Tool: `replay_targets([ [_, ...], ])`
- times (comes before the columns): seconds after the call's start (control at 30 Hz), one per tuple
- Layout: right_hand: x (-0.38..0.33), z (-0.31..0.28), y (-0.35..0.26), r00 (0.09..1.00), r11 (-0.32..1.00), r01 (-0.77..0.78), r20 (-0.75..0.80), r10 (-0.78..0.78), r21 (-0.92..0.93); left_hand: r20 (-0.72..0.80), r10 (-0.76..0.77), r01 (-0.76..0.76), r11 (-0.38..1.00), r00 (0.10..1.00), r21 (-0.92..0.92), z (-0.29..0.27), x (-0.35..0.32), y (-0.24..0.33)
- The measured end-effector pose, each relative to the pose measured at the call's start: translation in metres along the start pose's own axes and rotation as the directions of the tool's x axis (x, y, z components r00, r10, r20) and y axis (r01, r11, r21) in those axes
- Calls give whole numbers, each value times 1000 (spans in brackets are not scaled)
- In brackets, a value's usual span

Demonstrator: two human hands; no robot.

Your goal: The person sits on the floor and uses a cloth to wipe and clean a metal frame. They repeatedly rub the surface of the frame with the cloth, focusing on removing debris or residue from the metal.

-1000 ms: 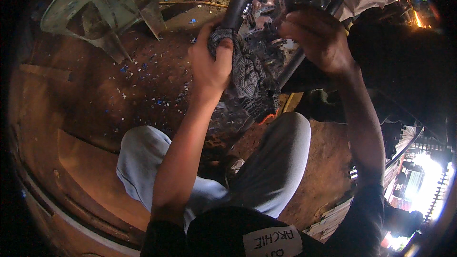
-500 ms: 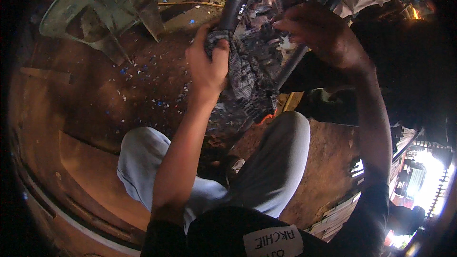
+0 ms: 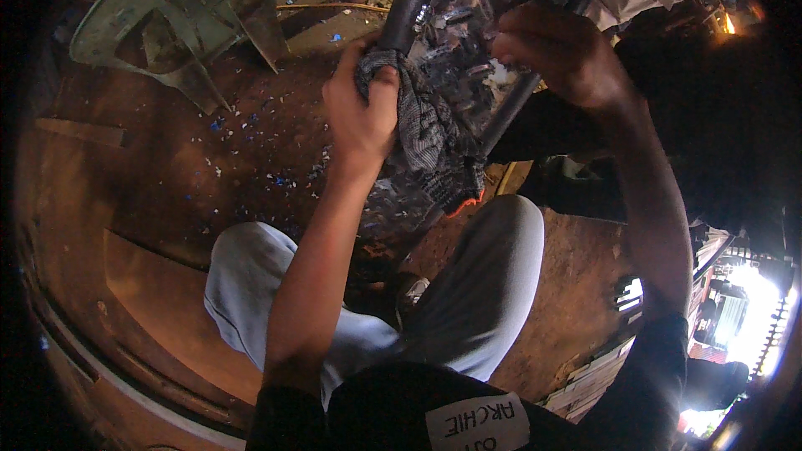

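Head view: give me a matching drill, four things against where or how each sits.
Things:
1. rag
2. left hand
3. right hand
4. metal stand

States:
A. lies tipped over on the dirt floor, upper left
B. hangs down between two dark tubes
C. closed on the rag's top at the left tube
D. at the right tube, fingers curled

Pairs: 1-B, 2-C, 3-D, 4-A
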State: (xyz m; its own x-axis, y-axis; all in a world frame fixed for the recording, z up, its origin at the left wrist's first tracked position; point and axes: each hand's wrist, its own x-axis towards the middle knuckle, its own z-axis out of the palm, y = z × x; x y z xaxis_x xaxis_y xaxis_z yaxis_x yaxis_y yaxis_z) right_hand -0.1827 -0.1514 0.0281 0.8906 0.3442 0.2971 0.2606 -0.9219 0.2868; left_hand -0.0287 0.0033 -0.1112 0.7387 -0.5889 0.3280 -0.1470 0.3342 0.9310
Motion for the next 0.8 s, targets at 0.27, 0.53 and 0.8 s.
replay_targets([
  [0.27,-6,-4,-2,996,998,-55,76,55,-12,8,4,-4,1000,1000,-29,-1,-2,1],
  [0.53,-8,-10,-12,988,989,-144,61,142,26,-4,34,-34,999,999,7,0,-2,-3],
  [0.8,-7,-2,-6,999,999,-25,-22,24,-25,-4,51,-51,999,999,-9,0,-2,-2],
])
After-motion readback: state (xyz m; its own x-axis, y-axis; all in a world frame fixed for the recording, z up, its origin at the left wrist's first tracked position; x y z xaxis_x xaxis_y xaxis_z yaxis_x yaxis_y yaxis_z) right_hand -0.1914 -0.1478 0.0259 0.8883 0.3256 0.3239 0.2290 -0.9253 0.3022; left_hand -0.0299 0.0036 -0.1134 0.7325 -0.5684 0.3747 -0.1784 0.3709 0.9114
